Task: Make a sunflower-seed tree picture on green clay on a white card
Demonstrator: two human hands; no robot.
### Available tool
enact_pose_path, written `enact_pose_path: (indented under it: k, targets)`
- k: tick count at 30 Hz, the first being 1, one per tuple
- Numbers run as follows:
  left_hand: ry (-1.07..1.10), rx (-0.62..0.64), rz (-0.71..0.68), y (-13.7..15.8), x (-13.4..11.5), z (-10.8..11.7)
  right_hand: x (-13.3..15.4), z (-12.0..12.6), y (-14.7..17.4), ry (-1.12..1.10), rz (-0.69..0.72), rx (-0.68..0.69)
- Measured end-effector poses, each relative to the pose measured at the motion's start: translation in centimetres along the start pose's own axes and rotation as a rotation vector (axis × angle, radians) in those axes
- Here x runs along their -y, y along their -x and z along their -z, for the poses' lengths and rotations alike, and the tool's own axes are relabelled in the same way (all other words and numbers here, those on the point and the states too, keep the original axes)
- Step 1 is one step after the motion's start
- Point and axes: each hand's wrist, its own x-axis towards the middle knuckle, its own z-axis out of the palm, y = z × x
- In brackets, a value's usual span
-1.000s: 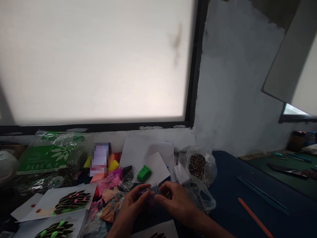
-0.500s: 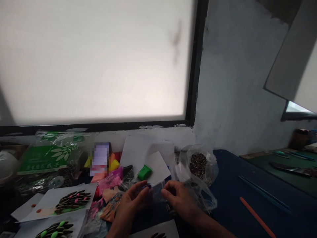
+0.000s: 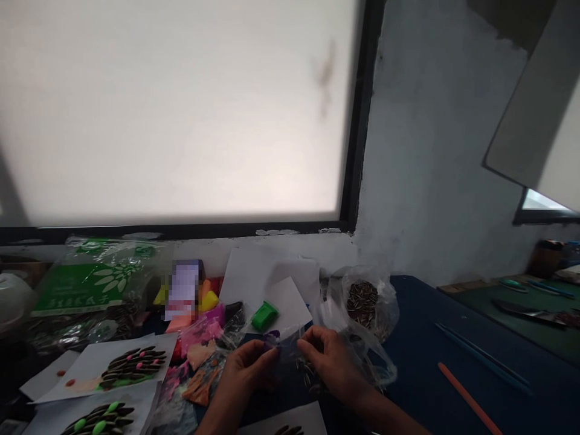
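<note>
A clear plastic wrapper [image 3: 290, 351] stretches between my two hands, with a bit of purple clay [image 3: 272, 334] showing at its left end. My left hand [image 3: 247, 368] pinches that end, thumb against fingers. The other end is pinched between the thumb and fingertips of my right hand [image 3: 324, 356]. Below the right hand lie several loose striped sunflower seeds [image 3: 309, 376]. Just beyond the hands, a green clay block [image 3: 264, 315] rests on white paper [image 3: 292, 305]. At the bottom edge, a sheet with seeds on it [image 3: 290, 421] is partly cut off.
Left are paper sheets with seed-and-clay pictures [image 3: 133, 368], packs of coloured clay [image 3: 206, 329] and a green seed bag [image 3: 86, 281]. A plastic bag of seeds [image 3: 362, 302] stands behind my right hand. An orange stick [image 3: 469, 399] and a blue tool [image 3: 484, 356] lie right.
My left hand has shifted slightly, and more of the purple clay shows above its fingertips. The right hand stays nearly in place, still pinching the wrapper.
</note>
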Motion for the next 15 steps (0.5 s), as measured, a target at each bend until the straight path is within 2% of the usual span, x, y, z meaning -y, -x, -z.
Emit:
enact_pose_path:
  k: [3, 6, 10, 15]
  targets:
    - [-0.028, -0.017, -0.004, 0.0, -0.9, -0.1, 0.0, -0.1, -0.1, 0.009, 0.001, -0.011]
    - [-0.094, -0.093, -0.055, -0.2, -1.5, -0.1, 0.1, 0.3, -0.1, 0.018, -0.002, -0.010]
    - [-0.212, -0.197, -0.065, -0.4, -1.2, -0.1, 0.1, 1.1, 0.4, 0.025, -0.016, -0.023]
    - [-0.282, -0.278, -0.057, -0.6, -0.8, -0.3, 0.1, 1.5, 2.1, -0.047, -0.031, 0.033]
